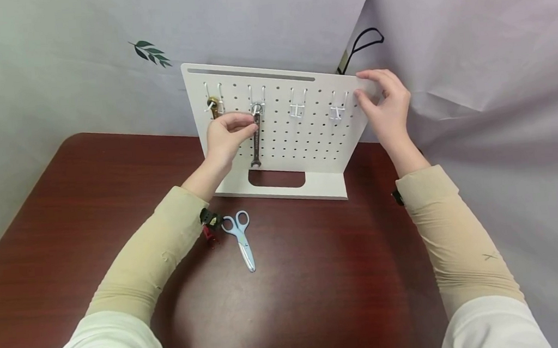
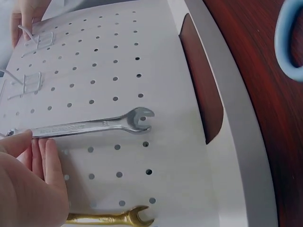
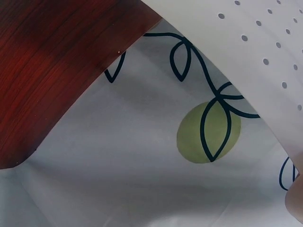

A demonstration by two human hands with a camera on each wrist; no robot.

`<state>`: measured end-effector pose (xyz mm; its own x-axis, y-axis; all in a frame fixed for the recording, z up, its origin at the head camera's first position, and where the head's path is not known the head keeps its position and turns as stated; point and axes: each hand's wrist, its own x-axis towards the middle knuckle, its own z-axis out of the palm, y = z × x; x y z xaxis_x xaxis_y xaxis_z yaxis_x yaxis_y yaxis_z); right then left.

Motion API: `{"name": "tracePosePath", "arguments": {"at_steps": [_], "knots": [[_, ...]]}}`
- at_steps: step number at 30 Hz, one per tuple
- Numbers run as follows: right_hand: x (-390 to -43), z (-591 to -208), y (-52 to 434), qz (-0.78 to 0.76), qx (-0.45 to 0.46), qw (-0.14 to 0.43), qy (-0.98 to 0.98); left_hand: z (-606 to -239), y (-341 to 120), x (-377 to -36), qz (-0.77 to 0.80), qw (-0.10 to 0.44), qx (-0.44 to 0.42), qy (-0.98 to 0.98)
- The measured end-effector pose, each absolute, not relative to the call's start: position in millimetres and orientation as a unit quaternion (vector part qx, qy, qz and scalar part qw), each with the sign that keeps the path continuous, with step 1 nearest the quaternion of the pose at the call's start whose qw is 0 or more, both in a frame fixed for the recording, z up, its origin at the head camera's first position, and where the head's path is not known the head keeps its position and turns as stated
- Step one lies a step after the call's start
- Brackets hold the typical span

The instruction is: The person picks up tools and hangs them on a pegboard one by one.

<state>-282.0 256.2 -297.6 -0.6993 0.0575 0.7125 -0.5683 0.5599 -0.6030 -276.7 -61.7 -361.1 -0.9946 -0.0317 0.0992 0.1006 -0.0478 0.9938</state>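
Head view shows the dark wooden table (image 1: 317,280) spread under both my arms, and on its far side the white pegboard (image 1: 281,135) standing upright on its base, facing me. My right hand (image 1: 387,102) grips the board's upper right edge, fingers curled over the corner, well away from any tool. My left hand (image 1: 227,137) is at the second hook set from the left, where the silver wrench (image 1: 256,137) hangs. Its long axis runs straight down the board: ring end up at the hook (image 1: 257,108), open jaw end pointing at the base. My left fingertips pinch the shank just below the ring, so the wrench lies directly ahead of this grip and nearly all its length drops below it. The left hand is plainly the nearer one; the right only steadies the board.

From the left wrist, the wrench (image 2: 94,125) lies flat against the perforated face, my fingers (image 2: 38,151) closing on it at the near end. A gold wrench (image 2: 109,218) hangs on the neighbouring hook, just beside it. Blue-handled scissors (image 1: 242,239) lie on the table near my left forearm.
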Motion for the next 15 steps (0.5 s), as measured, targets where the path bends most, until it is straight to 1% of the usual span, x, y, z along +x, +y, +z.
{"name": "tracePosePath", "arguments": {"at_steps": [7,15], "knots": [[-284,-300,258,0.439,0.159,0.355,-0.810,-368,-78,-273,-0.715,0.051,-0.039,-0.696],[-283,-299,259,0.441,0.155,0.356,-0.809,-380,-121,-252,-0.610,0.063,-0.070,-0.787]]}}
